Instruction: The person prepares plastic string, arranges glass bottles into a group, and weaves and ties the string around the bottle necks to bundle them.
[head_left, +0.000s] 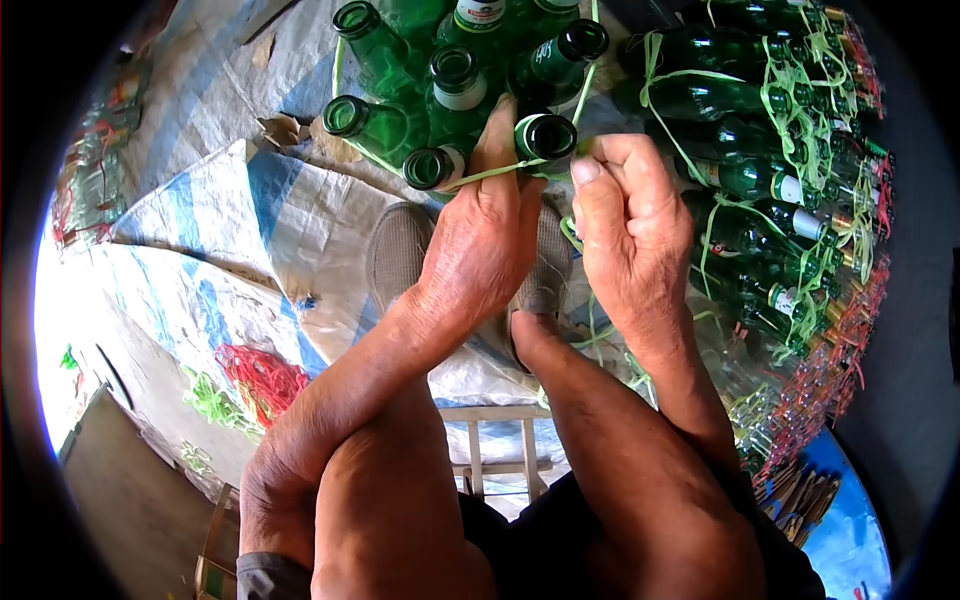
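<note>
A cluster of green glass bottles [377, 60] stands upright in front of me, necks up, with light-green plastic twine [365, 154] running around the outside. My left hand [480, 235] is at the near side of the cluster. Its index finger reaches up between the necks, and the twine crosses at that finger; the other fingertips are partly hidden. To its right, my right hand [632, 215] is closed, thumb against bent fingers, pinching the twine beside the nearest bottle mouth [550, 136]. A loose length of twine hangs below this hand.
Bundles of green bottles [745, 180] lie stacked on their sides at right, tied with twine. Red string [262, 378] and green string [215, 400] lie on the striped sheet [200, 200] at left. Clear bottles [95, 165] sit far left. My shoes [398, 255] are just below the cluster.
</note>
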